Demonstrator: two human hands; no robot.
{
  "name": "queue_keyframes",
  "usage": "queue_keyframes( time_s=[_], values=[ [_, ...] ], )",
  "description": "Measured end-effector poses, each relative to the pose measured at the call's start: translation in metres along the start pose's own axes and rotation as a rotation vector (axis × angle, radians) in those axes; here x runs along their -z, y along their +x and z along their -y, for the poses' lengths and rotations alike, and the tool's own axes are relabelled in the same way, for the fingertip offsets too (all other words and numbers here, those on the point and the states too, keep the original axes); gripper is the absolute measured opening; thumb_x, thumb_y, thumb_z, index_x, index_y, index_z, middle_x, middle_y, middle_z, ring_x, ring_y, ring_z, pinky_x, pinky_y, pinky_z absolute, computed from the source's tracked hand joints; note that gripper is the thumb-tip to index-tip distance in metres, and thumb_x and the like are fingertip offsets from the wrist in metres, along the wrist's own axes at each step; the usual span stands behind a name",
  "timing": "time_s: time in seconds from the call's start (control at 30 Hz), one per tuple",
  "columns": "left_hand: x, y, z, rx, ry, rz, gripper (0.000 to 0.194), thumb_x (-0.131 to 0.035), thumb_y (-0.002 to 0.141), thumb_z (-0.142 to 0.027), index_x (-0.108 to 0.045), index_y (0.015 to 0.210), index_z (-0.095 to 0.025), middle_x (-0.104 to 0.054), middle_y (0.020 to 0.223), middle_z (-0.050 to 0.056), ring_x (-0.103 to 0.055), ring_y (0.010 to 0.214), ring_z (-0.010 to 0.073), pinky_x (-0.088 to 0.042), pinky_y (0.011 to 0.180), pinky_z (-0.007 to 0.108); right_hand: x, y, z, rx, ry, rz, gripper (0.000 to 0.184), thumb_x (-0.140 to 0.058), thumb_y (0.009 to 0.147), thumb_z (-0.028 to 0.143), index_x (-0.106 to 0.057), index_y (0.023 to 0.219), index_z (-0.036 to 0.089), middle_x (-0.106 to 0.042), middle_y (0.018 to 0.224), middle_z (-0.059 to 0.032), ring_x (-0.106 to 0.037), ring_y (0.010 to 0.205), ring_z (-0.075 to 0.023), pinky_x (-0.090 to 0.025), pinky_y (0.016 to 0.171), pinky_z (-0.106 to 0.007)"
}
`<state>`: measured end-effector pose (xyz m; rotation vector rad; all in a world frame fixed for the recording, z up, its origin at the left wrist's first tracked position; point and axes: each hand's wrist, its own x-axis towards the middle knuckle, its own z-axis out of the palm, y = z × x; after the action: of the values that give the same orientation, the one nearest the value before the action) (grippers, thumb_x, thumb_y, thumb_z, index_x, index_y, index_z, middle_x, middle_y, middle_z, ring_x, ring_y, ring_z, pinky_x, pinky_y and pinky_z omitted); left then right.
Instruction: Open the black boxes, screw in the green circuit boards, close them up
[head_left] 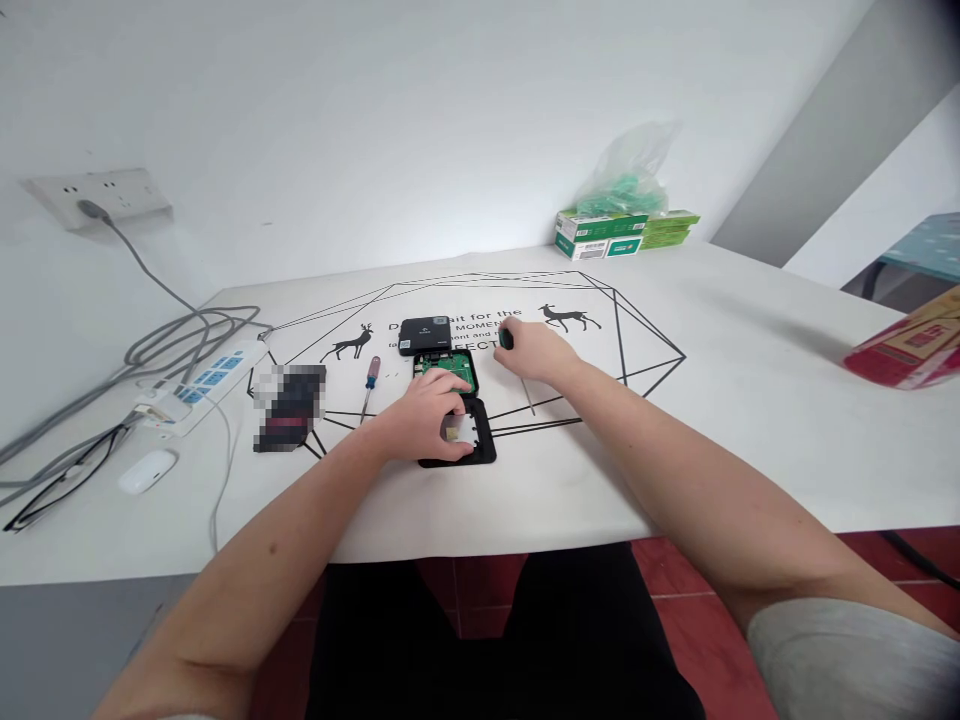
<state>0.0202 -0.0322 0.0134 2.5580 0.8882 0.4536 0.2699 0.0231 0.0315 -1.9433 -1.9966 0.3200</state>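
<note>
My left hand (424,415) is curved over an opened device, its thumb on the black lower casing (486,440) and its fingers on the green circuit board (465,368). A silvery plate (461,430) shows between thumb and forefinger. Just beyond the board lies a black rectangular cover (424,336) with small labels. To the right, my right hand (541,350) is closed around the dark handle of a screwdriver (508,338), whose thin shaft slants down towards the tabletop. A second screwdriver (373,372) with a red and blue handle lies left of the device.
On the left are a white power strip (225,378), grey cables (169,335), glasses (71,485), a white earbud case (148,470) and a pixelated dark object (292,410). Green and white boxes (600,235) carry a plastic bag (630,180) at the back. A red package (907,345) stands right.
</note>
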Motion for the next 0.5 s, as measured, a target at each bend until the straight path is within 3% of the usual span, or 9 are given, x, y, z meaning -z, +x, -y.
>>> queue_keyframes(
  time_s=[0.07,0.2,0.3,0.4,0.5],
  values=[
    [0.0,0.001,0.0,-0.005,-0.046,-0.029,0.026,-0.09,0.07,-0.037,-0.069,0.079,-0.026,-0.07,0.141,0.012,-0.049,0.144,0.0441,-0.035,0.125,0.066,-0.004,0.009,-0.012,-0.1,-0.061,0.114,0.044,-0.07,0.088,0.038,-0.069,0.128,0.02,-0.077,0.127,-0.0194,-0.075,0.112,-0.0386,-0.059,0.091,-0.048],
    [0.0,0.0,0.002,0.012,-0.273,-0.175,0.023,-0.087,0.071,-0.035,-0.074,0.087,-0.025,-0.069,0.144,0.013,-0.053,0.143,0.0418,-0.039,0.124,0.063,-0.013,0.021,-0.027,-0.151,-0.062,0.113,0.04,-0.064,0.095,0.045,-0.071,0.123,0.018,-0.076,0.129,-0.0217,-0.074,0.116,-0.0397,-0.058,0.092,-0.049],
    [-0.002,0.005,0.006,0.117,-0.62,-0.349,0.024,-0.084,0.077,-0.04,-0.075,0.091,-0.022,-0.068,0.146,0.014,-0.064,0.134,0.0386,-0.052,0.112,0.055,-0.016,0.024,-0.031,-0.176,-0.035,0.091,0.049,-0.055,0.101,0.057,-0.069,0.128,0.019,-0.076,0.131,-0.0209,-0.073,0.119,-0.0394,-0.057,0.096,-0.05],
    [-0.006,0.013,0.011,0.291,-0.981,-0.509,0.038,-0.08,0.082,-0.055,-0.075,0.096,-0.02,-0.077,0.127,0.014,-0.074,0.118,0.0367,-0.061,0.096,0.048,-0.018,0.026,-0.034,-0.222,0.004,0.046,0.055,-0.044,0.105,0.063,-0.067,0.131,0.02,-0.077,0.13,-0.0196,-0.072,0.12,-0.0375,-0.055,0.098,-0.049],
    [-0.007,0.019,0.015,0.366,-1.211,-0.598,0.043,-0.078,0.085,-0.058,-0.075,0.103,-0.019,-0.081,0.11,0.011,-0.076,0.115,0.0361,-0.064,0.091,0.044,-0.021,0.029,-0.038,-0.262,0.039,-0.015,0.056,-0.035,0.109,0.06,-0.069,0.127,0.02,-0.077,0.132,-0.0201,-0.072,0.122,-0.0361,-0.053,0.099,-0.047]
  ],
)
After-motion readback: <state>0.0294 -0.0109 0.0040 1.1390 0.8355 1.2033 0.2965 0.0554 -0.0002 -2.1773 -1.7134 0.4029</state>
